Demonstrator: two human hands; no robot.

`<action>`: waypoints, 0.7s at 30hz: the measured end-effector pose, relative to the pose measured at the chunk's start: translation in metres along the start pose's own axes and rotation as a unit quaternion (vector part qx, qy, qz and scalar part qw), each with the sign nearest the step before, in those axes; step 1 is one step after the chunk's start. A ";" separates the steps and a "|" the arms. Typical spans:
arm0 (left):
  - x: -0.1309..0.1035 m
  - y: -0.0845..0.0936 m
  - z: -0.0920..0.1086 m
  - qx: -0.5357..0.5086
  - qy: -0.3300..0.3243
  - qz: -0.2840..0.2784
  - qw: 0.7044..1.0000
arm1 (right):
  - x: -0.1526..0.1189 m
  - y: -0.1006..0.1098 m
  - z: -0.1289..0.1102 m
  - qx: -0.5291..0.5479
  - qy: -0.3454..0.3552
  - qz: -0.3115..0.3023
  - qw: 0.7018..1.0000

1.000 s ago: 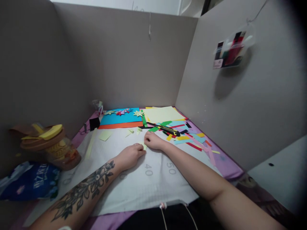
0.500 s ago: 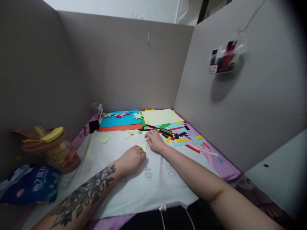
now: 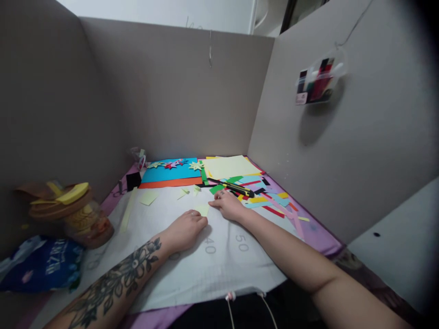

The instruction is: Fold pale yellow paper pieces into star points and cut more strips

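Note:
A small pale yellow-green piece of paper lies on the white printed mat between my hands. My left hand, its forearm tattooed, rests low at the paper's near left edge. Its fingers are curled down together on that edge, their tips partly hidden. My right hand is just right of the paper. Its index finger points left toward the paper's right edge, the other fingers loosely bent, with nothing visible in them. Beyond lie small folded paper pieces and a flat pale piece.
A black and yellow utility knife lies past my right hand, among coloured paper strips. Paper stars rest on a blue sheet. At left stand a lidded cup and a blue packet. Grey panels enclose the table.
My right hand has drawn slightly back and right, its index finger now stretched toward the paper. More of the paper shows between my hands. My left hand stays nearly in place.

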State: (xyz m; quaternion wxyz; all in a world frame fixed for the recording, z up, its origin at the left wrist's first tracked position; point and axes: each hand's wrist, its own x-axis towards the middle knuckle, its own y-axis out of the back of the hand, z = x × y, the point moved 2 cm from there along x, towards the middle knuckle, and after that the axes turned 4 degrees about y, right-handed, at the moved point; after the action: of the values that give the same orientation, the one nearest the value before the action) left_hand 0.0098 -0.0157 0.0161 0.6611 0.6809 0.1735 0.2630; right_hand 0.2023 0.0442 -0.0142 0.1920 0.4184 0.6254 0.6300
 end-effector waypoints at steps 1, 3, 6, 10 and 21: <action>-0.001 0.001 0.000 0.000 0.007 -0.001 1.000 | -0.001 0.001 0.001 -0.002 -0.015 0.005 1.000; -0.002 0.001 -0.002 -0.006 0.021 -0.003 1.000 | -0.002 0.001 -0.001 0.006 -0.026 0.027 0.999; -0.004 -0.001 -0.004 -0.013 0.030 -0.008 0.999 | -0.002 0.001 -0.007 0.064 0.009 0.068 0.996; -0.004 -0.006 -0.005 -0.020 0.022 0.001 1.000 | 0.007 -0.006 -0.016 0.130 0.051 0.064 0.988; -0.002 -0.012 -0.010 -0.072 0.051 0.033 0.996 | 0.032 -0.014 -0.011 0.106 -0.016 -0.025 0.994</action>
State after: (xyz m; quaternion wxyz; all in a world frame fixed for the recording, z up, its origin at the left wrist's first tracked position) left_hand 0.0041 -0.0081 0.0035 0.6898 0.6225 0.1650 0.3308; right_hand 0.1715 0.0640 -0.0164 0.1725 0.4309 0.6958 0.5481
